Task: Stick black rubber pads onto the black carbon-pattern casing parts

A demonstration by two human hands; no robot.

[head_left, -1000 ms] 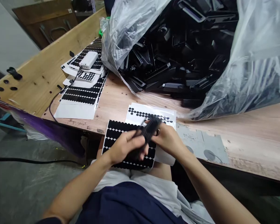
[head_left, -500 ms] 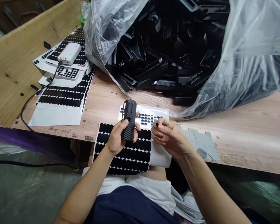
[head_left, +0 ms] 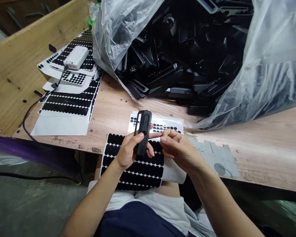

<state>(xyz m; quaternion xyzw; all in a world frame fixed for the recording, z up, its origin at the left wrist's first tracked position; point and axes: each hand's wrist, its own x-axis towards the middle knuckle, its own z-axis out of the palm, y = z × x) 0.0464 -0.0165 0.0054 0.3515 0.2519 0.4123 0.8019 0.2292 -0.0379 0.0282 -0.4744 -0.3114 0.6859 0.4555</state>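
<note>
My left hand (head_left: 128, 148) is wrapped round a black plastic casing (head_left: 145, 121) with a carbon-fibre pattern, holding it upright and slightly tilted. Its index finger stretches out behind the casing toward my right hand (head_left: 180, 148). The right thumb and fingers are pinched together and meet that fingertip; the small round black sticker seen there a moment ago is hidden now. Under the hands lies a sticker sheet (head_left: 140, 179) with rows of large black discs, hanging over the table edge onto the lap. A white sheet (head_left: 171, 121) of small black dots lies behind it.
A large clear plastic bag (head_left: 268, 75) full of black casings (head_left: 167, 77) fills the back. At left, several sticker sheets (head_left: 64, 123) lie under a white power bank (head_left: 76, 57) with a black cable (head_left: 27, 115). A wooden board (head_left: 34, 56) borders the left; a grey plate (head_left: 224, 158) lies right.
My left hand has extended its index finger until it meets the right fingertips. The black sticker at the right fingers has gone out of sight. The view has shifted slightly.
</note>
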